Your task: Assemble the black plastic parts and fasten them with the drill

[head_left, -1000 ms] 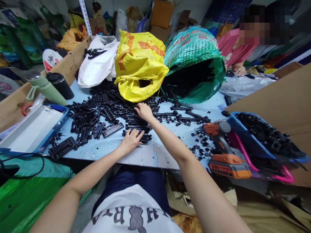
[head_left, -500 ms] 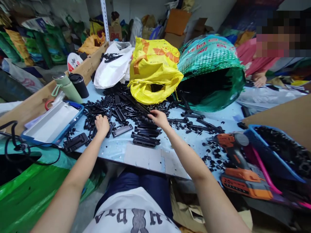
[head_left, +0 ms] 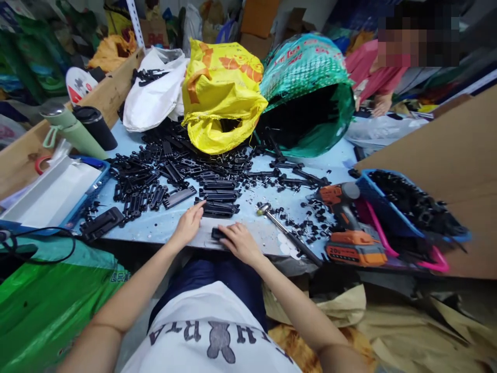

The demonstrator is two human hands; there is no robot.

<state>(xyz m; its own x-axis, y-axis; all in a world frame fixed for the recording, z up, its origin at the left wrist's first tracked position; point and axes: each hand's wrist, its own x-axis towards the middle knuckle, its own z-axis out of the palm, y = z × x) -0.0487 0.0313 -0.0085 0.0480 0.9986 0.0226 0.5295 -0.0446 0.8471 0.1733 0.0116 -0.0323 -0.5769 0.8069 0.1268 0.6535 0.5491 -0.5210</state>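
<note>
My right hand (head_left: 241, 242) is at the table's front edge, fingers closed on the end of a black plastic part (head_left: 216, 234) that lies low over the grey board (head_left: 207, 238). To its left, my left hand (head_left: 189, 224) has its fingers drawn together; whatever they pinch is too small or hidden to make out. Its fingertips are close to a row of long black plastic parts (head_left: 217, 196) stacked side by side. Behind them spreads a pile of small black links (head_left: 134, 171). A hammer (head_left: 285, 228) lies to the right of my right hand.
An orange cordless drill (head_left: 347, 223) and a blue basket of black parts (head_left: 411, 207) stand at right. Yellow (head_left: 223, 93), green (head_left: 306, 98) and white sacks (head_left: 155, 98) line the back. Left are a tray (head_left: 54, 191) and bottles (head_left: 73, 129). A co-worker's hand (head_left: 382, 104) shows far right.
Both hands have come back from the pile to the front edge, closer together. My right hand now holds a black part over the board. The view has shifted, and the hammer shows.
</note>
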